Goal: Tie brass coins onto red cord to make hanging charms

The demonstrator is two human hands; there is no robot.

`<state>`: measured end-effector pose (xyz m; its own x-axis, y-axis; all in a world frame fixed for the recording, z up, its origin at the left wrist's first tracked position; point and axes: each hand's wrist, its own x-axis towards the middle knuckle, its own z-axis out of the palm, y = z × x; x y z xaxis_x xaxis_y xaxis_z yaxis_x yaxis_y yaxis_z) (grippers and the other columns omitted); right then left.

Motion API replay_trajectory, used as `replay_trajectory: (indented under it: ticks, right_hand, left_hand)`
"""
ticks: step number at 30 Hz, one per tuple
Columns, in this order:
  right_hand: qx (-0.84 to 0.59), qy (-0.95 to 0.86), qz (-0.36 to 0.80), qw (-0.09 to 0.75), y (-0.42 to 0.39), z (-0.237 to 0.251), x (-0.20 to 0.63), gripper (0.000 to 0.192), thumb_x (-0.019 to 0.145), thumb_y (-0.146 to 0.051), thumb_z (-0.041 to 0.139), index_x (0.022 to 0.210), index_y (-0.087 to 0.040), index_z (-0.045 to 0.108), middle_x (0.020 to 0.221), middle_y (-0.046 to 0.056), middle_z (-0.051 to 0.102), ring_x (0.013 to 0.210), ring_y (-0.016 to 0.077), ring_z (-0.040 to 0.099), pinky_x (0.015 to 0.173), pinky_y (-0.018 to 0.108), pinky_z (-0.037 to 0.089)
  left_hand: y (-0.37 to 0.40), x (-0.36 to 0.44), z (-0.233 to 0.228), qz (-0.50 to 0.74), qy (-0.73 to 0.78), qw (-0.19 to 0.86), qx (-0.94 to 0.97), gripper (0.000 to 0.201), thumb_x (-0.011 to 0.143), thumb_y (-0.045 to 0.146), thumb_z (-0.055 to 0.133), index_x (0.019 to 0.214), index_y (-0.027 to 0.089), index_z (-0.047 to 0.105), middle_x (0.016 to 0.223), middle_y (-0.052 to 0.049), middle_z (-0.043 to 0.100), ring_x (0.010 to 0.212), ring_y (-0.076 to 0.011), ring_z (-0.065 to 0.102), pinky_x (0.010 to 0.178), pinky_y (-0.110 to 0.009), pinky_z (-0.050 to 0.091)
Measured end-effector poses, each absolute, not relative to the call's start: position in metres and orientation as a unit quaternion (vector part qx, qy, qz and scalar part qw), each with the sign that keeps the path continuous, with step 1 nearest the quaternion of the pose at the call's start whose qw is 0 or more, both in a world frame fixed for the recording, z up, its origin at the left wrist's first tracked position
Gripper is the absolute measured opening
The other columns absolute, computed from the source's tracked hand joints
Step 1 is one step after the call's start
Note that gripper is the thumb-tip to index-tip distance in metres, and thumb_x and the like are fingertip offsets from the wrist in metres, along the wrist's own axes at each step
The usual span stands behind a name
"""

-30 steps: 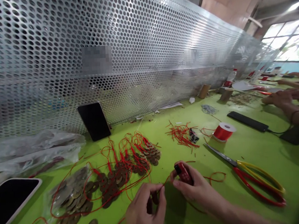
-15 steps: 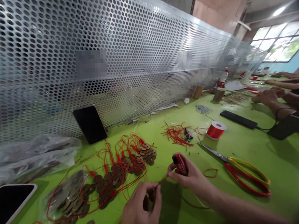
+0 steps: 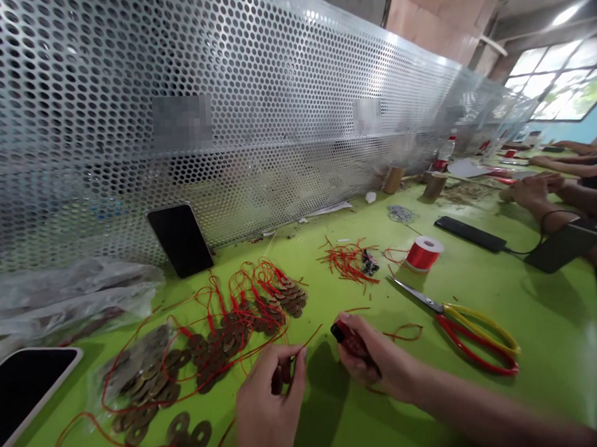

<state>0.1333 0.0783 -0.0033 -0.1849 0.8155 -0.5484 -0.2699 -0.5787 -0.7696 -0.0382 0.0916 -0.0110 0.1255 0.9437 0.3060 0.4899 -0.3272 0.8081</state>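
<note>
Between thumb and forefinger, my left hand (image 3: 270,398) pinches a thin red cord (image 3: 313,335), whose free end points up and right. Some brown coins show under its curled fingers. A small gap to the right, my right hand (image 3: 386,359) is wrapped round a red lighter (image 3: 353,344) with a black top, thumb near that top; no flame is visible. Left of my hands lie old-style coins (image 3: 227,340) tied with red cord loops, and loose holed coins (image 3: 200,437). Scissors (image 3: 433,303) with yellow and red handles rest beyond my right hand.
A spool of red cord (image 3: 423,255) stands behind the scissors, near a heap of cut red cords (image 3: 348,262). One phone (image 3: 181,241) leans against the perforated metal screen (image 3: 274,131); another device (image 3: 30,397) lies front left. Another person's hands (image 3: 532,191) are at far right.
My hands have come apart: the right one has let go of the cord and drawn back with the lighter. The cord's end now stands free from my left fingers.
</note>
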Motion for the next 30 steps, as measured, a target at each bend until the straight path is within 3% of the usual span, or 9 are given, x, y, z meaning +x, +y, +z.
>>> replay_trajectory:
  ticks: [10,30]
  right_hand:
    - [-0.48,-0.23,0.755,0.384,0.0758,-0.0033,0.1282,0.047,0.088,-0.039,0.018,0.046,-0.019,0.027,0.04,-0.008,0.02,0.034,0.0036,0.014,0.038,0.02,0.007]
    - [-0.505,-0.217,0.745,0.378,0.0769,-0.0031,0.1271,0.04,0.083,-0.043,0.025,0.051,-0.019,0.027,0.043,-0.008,0.023,0.035,0.0033,0.015,0.039,0.02,0.006]
  left_hand:
    - [0.0905,-0.0367,-0.0125,0.42,0.5,0.28,0.703,0.02,0.082,0.039,0.053,0.071,0.025,0.063,0.057,0.003,0.059,0.049,-0.0141,0.054,0.048,-0.023,0.044]
    - [0.0899,-0.0376,-0.0178,0.422,0.491,0.3,0.7,0.021,0.082,0.037,0.056,0.073,0.02,0.065,0.06,0.003,0.061,0.052,-0.0118,0.056,0.051,-0.02,0.044]
